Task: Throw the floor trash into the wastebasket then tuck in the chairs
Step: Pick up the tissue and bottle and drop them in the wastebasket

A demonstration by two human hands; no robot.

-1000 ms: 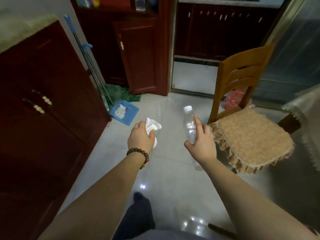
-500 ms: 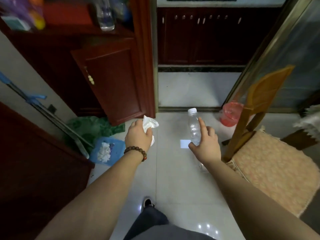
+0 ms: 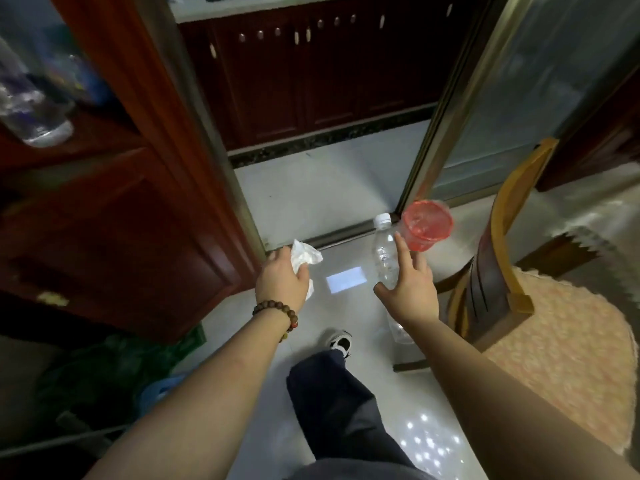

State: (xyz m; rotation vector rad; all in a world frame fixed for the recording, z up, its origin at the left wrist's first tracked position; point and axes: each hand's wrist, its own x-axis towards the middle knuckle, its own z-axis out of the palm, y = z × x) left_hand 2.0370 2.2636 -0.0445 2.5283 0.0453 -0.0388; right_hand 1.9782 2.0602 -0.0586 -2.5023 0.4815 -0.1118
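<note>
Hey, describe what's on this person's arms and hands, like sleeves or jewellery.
Both forearms are bare, with no sleeves in view. The left hand has a bracelet of round brown wooden beads at the wrist, with a reddish bead among them. The right hand and its wrist show no jewellery, gloves or watch.
</note>
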